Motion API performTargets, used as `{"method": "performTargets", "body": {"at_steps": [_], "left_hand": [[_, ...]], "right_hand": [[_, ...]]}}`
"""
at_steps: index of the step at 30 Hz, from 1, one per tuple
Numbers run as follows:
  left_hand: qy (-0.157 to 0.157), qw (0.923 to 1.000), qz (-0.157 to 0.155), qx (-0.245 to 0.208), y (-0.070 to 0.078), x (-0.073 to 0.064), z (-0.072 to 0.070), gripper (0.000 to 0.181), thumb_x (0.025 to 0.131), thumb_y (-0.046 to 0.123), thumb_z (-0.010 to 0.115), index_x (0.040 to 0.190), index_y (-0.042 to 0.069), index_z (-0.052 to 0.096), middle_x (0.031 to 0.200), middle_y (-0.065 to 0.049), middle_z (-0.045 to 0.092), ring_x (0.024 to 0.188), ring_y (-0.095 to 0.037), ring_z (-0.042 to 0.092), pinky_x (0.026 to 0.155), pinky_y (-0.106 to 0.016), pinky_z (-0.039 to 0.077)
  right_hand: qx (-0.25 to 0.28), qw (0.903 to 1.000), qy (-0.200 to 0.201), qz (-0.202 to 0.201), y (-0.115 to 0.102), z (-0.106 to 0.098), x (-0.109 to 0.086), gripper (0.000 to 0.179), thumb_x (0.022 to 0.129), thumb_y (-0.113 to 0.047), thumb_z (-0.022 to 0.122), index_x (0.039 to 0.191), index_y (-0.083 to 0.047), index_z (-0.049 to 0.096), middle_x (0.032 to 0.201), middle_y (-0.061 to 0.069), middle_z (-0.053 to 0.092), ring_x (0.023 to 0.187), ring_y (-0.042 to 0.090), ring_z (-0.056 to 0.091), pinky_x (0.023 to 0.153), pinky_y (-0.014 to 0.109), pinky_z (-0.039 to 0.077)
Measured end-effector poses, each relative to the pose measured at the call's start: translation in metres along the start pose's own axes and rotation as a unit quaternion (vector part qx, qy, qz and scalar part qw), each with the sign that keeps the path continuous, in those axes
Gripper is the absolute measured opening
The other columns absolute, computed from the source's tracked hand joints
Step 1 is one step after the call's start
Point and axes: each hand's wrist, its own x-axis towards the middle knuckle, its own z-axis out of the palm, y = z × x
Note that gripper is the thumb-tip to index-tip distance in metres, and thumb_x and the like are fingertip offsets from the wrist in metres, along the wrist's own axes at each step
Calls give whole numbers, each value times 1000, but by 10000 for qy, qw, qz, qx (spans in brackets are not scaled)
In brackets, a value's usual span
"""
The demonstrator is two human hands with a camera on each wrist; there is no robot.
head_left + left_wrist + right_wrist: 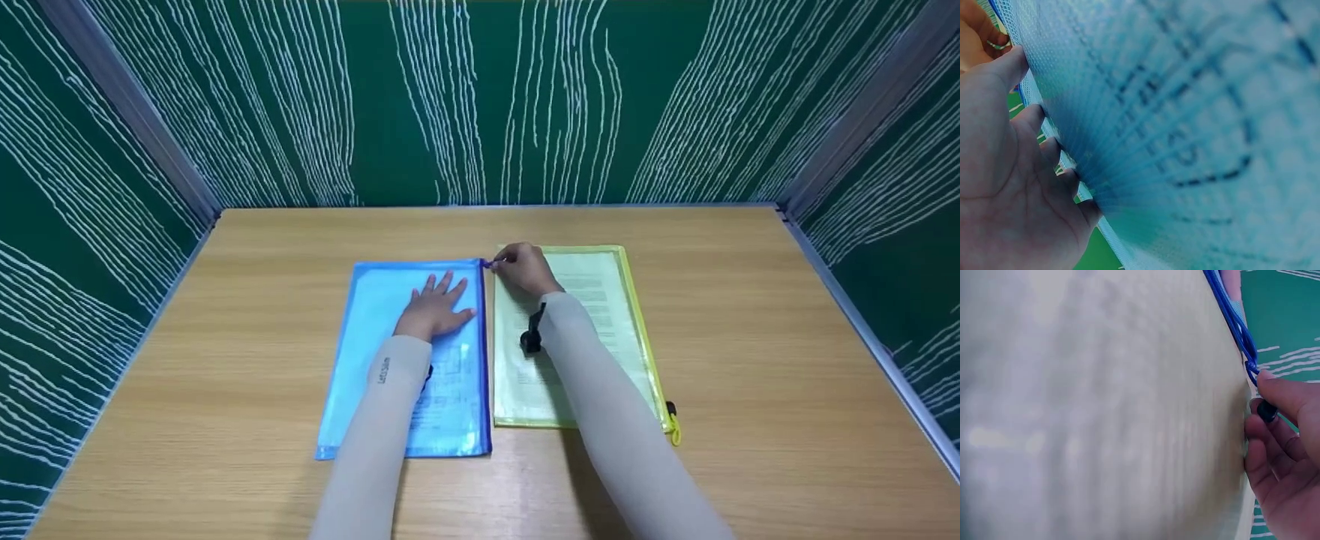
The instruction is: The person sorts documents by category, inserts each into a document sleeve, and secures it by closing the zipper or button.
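A blue zip document pouch (450,375) lies flat on the table, with printed paper showing through it. My left hand (433,309) rests on its upper part, fingers spread. At the pouch's top right corner my right hand (525,268) pinches the blue zipper pull cord (1252,367) between thumb and fingers; a black bead (1266,410) on it shows in the right wrist view. Under the right hand and forearm lies a yellow-edged zip pouch (525,390) with printed sheets inside, close beside the blue one. The right forearm hides part of it.
The wooden table (225,375) extends around both pouches. Green panels (495,105) with white wavy lines stand at the back and both sides. A yellow cord loop (675,431) with a black bead hangs off the yellow pouch's lower right corner.
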Motion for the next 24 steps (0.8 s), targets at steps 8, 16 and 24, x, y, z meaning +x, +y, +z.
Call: {"method": "performTargets", "body": {"at_steps": [8, 16, 24], "left_hand": [[22, 10000, -36, -30, 3, -2, 0, 69, 98, 57, 39, 155, 28, 13, 163, -1, 1, 150, -30, -6, 121, -52, 3], [-4, 9999, -61, -144, 2, -1, 3, 69, 97, 57, 39, 155, 29, 13, 163, 0, 0, 150, -29, -7, 121, -52, 1], [87, 9999, 120, -60, 2, -2, 2, 68, 98, 53, 40, 155, 25, 17, 163, -5, 4, 150, -33, -4, 120, -54, 4]], "right_hand": [[539, 9982, -11, 277, 11, -11, -13, 16, 93, -9, 62, 104, -4, 72, 105, 11, 68, 89, 18, 55, 76, 25, 48], [403, 9983, -199, 358, 17, -11, -22, 15, 93, -10, 63, 103, -6, 73, 105, 10, 68, 87, 19, 57, 75, 28, 51], [135, 9998, -129, -34, 18, -12, -29, 17, 91, -7, 64, 105, -3, 74, 109, 14, 70, 104, 25, 63, 91, 37, 52]]}}
